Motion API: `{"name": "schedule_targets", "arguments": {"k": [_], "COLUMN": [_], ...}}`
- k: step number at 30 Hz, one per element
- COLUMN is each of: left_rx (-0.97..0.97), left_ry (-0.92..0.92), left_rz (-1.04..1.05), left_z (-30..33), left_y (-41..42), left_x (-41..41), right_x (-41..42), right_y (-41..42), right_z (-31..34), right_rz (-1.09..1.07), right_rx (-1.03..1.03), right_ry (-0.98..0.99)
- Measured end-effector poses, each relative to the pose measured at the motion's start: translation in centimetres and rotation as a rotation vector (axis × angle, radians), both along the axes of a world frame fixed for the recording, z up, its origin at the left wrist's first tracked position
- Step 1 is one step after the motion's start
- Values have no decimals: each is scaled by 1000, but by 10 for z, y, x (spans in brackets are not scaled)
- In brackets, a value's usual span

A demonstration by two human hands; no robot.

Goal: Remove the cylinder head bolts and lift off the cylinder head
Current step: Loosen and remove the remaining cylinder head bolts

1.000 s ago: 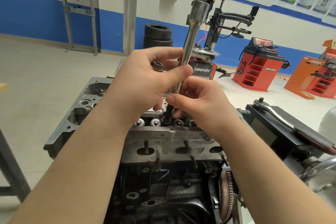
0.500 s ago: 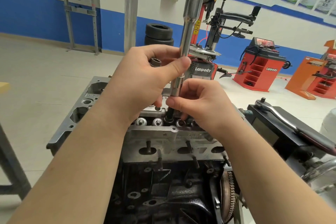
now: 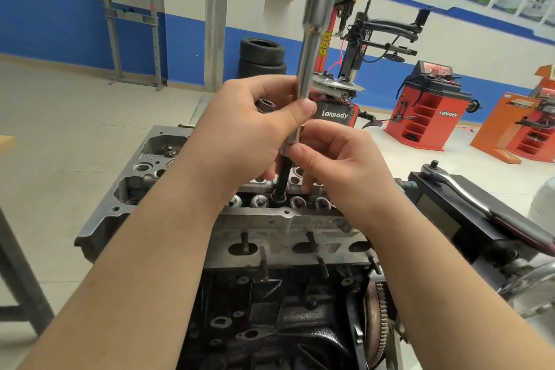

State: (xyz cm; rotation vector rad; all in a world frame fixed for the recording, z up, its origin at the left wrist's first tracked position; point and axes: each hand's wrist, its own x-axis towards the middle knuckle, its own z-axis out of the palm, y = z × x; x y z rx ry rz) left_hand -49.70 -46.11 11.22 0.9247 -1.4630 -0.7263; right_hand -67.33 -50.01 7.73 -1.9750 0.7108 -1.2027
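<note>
While the cylinder head (image 3: pixel 282 224) is sitting on top of the dark engine block (image 3: pixel 270 318), a long chrome extension bar (image 3: pixel 309 66) is standing tilted above it, with a dark bolt (image 3: pixel 282 177) hanging from its lower end and reaching down into a hole between the valve springs. The left hand (image 3: pixel 240 141) is gripping the bar with thumb and fingers wrapped round it, and it is also tucking a loose small socket (image 3: pixel 266 105) against its fingers. The right hand (image 3: pixel 333 165) is pinching the joint where bar meets bolt. Judging from this, one bolt is coming out by hand, and whether other bolts are remaining in the head cannot be told. The main risk is the bolt slipping free of the tool and dropping back into its hole, or among the valve gear, since the bar is leaning and only fingertips are steadying the joint. The spare socket is also likely to fall out of the crowded left hand. A ratchet (image 3: pixel 462 189) is lying on the black stand well to the right.
</note>
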Motion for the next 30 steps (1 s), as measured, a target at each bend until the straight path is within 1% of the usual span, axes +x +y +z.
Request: {"name": "schedule_targets", "arguments": {"k": [3, 8, 14, 17, 20, 22, 27, 30], "left_rx": [-33, -68, -12, -68, -97, -93, 7, -33], "left_ry": [29, 38, 117, 77, 43, 34, 54, 43], "left_rz": [-15, -27, -117, -26, 38, 45, -3, 35], "left_z": [-1, -1, 1, 0, 1, 1, 0, 1], "left_y": [0, -1, 0, 1, 1, 0, 1, 2], "left_x": [3, 4, 4, 6, 4, 1, 0, 3], "right_x": [0, 5, 0, 3, 5, 6, 2, 1], "right_y": [2, 0, 5, 6, 5, 4, 1, 2], "right_z": [3, 2, 1, 4, 4, 3, 4, 5], "right_rz": [42, -27, 36, 23, -25, -24, 69, 88], "right_rx": [44, -11, 6, 35, 14, 13, 42, 74], "right_ry": [-7, 14, -35, -34, 10, -4, -12, -6]}}
